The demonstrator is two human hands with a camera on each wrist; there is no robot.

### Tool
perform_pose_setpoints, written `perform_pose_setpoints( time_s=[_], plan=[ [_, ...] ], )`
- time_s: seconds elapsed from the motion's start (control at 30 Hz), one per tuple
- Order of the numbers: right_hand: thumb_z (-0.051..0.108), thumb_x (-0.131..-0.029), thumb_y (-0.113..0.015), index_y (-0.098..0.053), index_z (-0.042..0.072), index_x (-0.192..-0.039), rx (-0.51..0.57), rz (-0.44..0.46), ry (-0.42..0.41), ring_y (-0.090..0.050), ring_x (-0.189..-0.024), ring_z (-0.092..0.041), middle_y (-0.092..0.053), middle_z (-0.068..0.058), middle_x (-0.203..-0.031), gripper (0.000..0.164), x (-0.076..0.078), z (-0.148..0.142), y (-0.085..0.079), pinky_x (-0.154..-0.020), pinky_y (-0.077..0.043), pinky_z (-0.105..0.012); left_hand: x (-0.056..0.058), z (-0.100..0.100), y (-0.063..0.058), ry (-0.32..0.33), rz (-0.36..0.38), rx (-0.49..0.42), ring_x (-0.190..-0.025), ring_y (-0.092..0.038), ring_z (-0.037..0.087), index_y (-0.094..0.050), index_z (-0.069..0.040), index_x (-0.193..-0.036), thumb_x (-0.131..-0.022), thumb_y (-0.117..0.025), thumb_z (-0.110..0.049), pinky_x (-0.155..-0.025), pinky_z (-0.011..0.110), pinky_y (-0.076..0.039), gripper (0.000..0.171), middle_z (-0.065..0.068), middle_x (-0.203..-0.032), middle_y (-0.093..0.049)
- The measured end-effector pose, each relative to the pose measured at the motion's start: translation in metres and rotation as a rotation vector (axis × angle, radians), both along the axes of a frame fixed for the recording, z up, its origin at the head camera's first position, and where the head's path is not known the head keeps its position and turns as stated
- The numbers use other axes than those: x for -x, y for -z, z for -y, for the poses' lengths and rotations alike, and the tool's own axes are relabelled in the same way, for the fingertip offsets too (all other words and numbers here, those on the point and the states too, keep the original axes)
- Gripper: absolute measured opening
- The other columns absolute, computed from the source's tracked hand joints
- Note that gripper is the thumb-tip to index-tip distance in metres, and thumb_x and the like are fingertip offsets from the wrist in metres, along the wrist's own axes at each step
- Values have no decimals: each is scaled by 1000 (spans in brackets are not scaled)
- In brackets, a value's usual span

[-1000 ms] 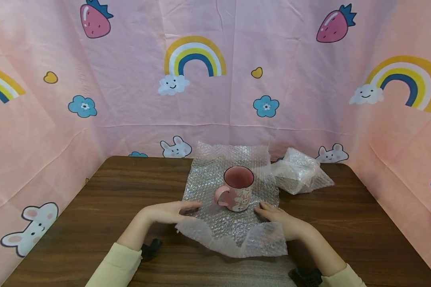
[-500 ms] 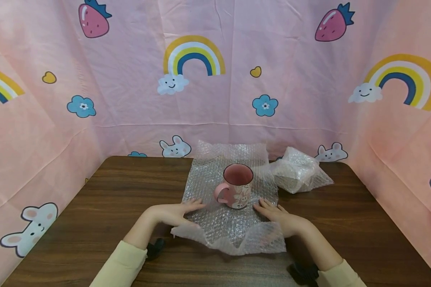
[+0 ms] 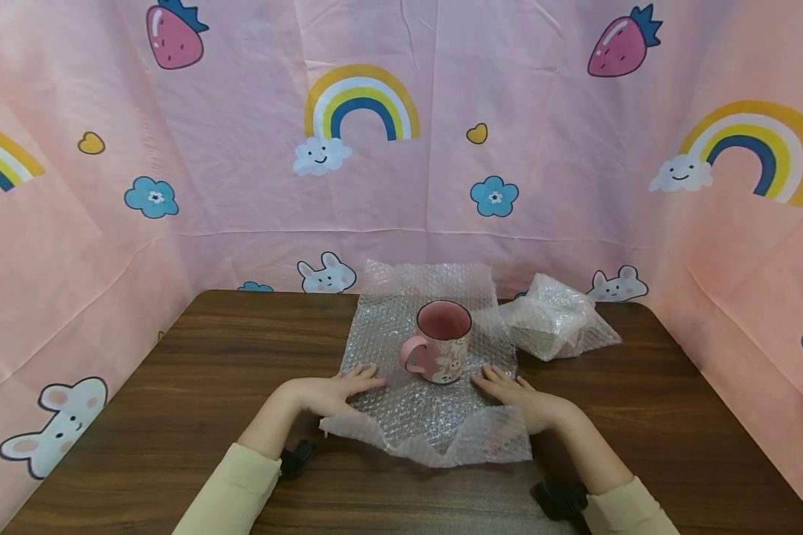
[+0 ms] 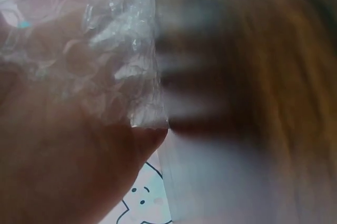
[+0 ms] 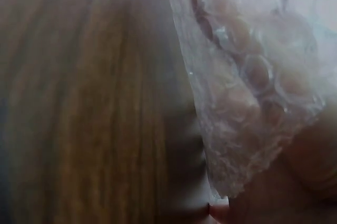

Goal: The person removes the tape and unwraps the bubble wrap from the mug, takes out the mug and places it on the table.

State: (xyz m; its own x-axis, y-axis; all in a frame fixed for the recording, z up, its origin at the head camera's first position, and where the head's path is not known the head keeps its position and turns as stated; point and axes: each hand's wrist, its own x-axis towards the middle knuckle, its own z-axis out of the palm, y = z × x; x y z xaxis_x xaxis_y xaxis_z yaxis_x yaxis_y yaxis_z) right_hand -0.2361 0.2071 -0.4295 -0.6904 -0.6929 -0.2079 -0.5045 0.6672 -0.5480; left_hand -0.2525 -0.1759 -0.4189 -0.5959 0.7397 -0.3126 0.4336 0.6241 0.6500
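A pink mug (image 3: 450, 357) with a floral and rabbit-like print stands upright on a sheet of bubble wrap (image 3: 428, 409), its handle toward the left. My left hand (image 3: 328, 394) rests on the sheet's left edge with fingers extended toward the mug. On the other side, my right hand (image 3: 518, 397) lies with extended fingers on the right edge, fingertips close to the mug's base. The sheet's near edge curls up, and its near corners overlap both hands. In the wrist views, bubble wrap (image 4: 121, 66) covers part of the left palm, and the right hand (image 5: 300, 176) is likewise partly hidden.
At the back right of the wooden table (image 3: 241, 334) sits a bundle of crumpled bubble wrap (image 3: 555, 319), touching the sheet's right side. A pink printed cloth (image 3: 388, 193) hangs behind and along both sides. The sheet's far end bends up against it.
The mug and the sheet have shifted slightly away from me, with both hands moving along. My left fingers have spread flatter on the sheet. The wrapped bundle stays put.
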Motion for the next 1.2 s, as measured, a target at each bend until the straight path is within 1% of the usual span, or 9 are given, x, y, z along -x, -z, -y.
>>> perform_pose_setpoints(
  time_s=[0.2,0.43,0.57,0.7,0.8,0.97,1.07,1.2],
  plan=[
    [51,-81,-71,-18,-2,-151,-12,-6,-20,-2,-140,-48,-4,-32,-153,102,5,3,0,-104,-4,-68,3,1,-1,1,-6,39,-142,3,40,-27,-7,-151,-87,-61,-54,-107,63,-9,86,19,-158,-3],
    [51,-80,-73,-18,-2,-151,-18,-20,-33,-1,-139,-49,-3,-33,-153,105,10,5,1,-104,-4,-68,8,-1,-1,6,-27,108,-142,6,39,-23,-9,-153,-84,-62,-60,-109,60,-6,94,18,-158,0],
    [53,-79,-73,-16,2,-152,-31,-8,-21,1,-140,-47,-2,-30,-154,106,12,4,2,-105,-4,-67,7,-6,-2,0,-55,148,-142,6,38,-21,-11,-154,-82,-66,-58,-110,59,-4,96,18,-158,0],
    [58,-77,-72,-15,4,-153,-43,-9,-7,2,-140,-47,-1,-28,-155,109,13,3,3,-105,-4,-66,3,-9,-2,-6,-76,181,-142,8,38,-19,-11,-154,-83,-69,-50,-109,59,-1,95,19,-158,1],
    [59,-75,-73,-15,5,-153,-53,-15,15,3,-140,-46,-1,-26,-155,112,13,4,3,-106,-3,-65,1,-11,-2,-1,-93,201,-142,8,38,-18,-10,-154,-82,-71,-48,-109,60,-1,97,19,-158,2],
    [55,-69,-79,-16,9,-154,-70,-10,79,5,-140,-45,-2,-23,-157,116,11,8,4,-107,-1,-63,-3,-16,-4,5,-129,240,-142,9,39,-15,-11,-155,-76,-75,-54,-108,62,0,108,20,-157,3],
    [54,-67,-81,-16,11,-154,-101,-12,115,6,-141,-43,-3,-21,-157,117,8,10,4,-107,-1,-63,-5,-19,-2,-8,-151,272,-142,10,38,-13,-13,-155,-73,-76,-57,-108,62,1,113,19,-158,5],
    [45,-68,-84,-18,12,-154,-137,-20,143,5,-142,-42,-5,-21,-157,114,3,12,0,-107,0,-63,-8,-23,2,-30,-182,313,-142,11,36,-11,-16,-155,-70,-78,-59,-108,61,2,116,16,-158,6]
  ],
)
